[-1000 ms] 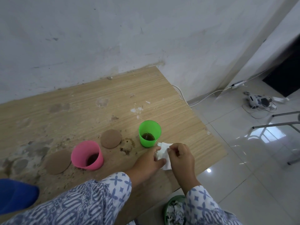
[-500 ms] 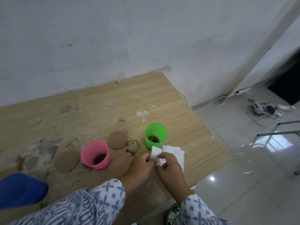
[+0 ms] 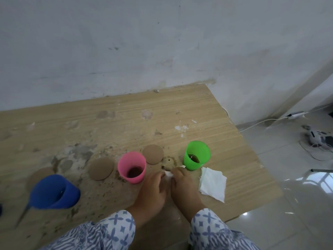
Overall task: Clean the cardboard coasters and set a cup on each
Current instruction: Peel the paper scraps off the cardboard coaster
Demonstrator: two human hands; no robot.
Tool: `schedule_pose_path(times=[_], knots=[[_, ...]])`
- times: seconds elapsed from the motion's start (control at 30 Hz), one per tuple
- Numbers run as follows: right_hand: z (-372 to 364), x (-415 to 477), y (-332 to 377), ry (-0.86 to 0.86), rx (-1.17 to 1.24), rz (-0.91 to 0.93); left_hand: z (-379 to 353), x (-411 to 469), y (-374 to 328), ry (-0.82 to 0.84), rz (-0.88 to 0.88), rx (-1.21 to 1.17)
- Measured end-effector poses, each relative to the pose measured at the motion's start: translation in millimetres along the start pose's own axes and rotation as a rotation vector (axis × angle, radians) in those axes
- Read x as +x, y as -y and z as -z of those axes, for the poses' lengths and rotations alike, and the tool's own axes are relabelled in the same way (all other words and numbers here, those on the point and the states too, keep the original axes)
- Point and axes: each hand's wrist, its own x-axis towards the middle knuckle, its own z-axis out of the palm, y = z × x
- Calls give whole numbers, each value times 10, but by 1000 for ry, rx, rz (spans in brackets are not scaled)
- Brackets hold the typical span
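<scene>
Three round brown cardboard coasters lie on the dirty wooden table (image 3: 180, 109): one (image 3: 153, 154) between the cups, one (image 3: 101, 169) left of the pink cup, one (image 3: 40, 175) partly hidden behind the blue cup. The green cup (image 3: 197, 155), pink cup (image 3: 131, 167) and blue cup (image 3: 54, 192) stand directly on the table; green and pink hold some dark liquid. My left hand (image 3: 153, 190) and my right hand (image 3: 183, 188) together pinch a small white tissue piece (image 3: 168, 174) just in front of the green cup. A folded white tissue (image 3: 212, 184) lies to the right of my right hand.
Dirt crumbs and stains cover the table around the cups. The table's right edge drops to a tiled floor with a white cable (image 3: 259, 121) and a small device (image 3: 317, 139). A white wall stands right behind the table.
The larger tissue that was in my hands now lies on the table at the right. My hands hold only a small piece. The view has shifted left, showing more of the blue cup.
</scene>
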Motion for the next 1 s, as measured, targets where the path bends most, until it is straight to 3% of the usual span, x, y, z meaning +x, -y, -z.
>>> schedule_pose_path(times=[0.13, 0.3, 0.77, 1.0], knots=[[-131, 51, -56, 258, -159, 32, 51, -71, 157, 139, -90, 307], [-305, 69, -166, 266, -205, 26, 25, -83, 252, 208, -124, 439], [-193, -26, -186, 234, -76, 11, -99, 210, 43, 212, 121, 423], [-83, 10, -149, 258, -64, 20, -96, 297, 61, 181, 162, 457]])
